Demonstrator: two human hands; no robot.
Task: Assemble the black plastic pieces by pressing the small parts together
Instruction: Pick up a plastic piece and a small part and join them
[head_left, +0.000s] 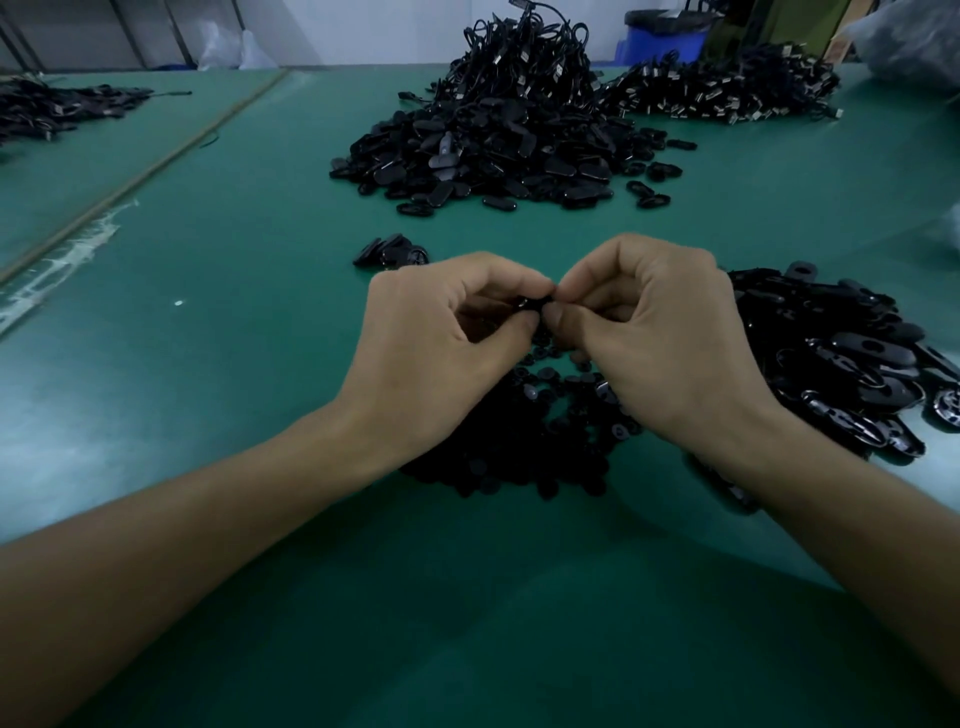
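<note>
Head view looks down on a green table where both hands meet just above a heap of small round parts. The left hand and the right hand each have thumb and forefinger curled in, pinching a small black piece between them; only a sliver of it shows, so whether it is one part or two already seated cannot be told. This looks like the pressing step itself. A pile of oval shells lies just beside the right wrist, a larger mound of oval pieces sits farther back, and a small cluster rests near the left knuckles. Next, I judge, the fingertips need a firm, square squeeze until the parts seat, then a place to drop the finished piece.
</note>
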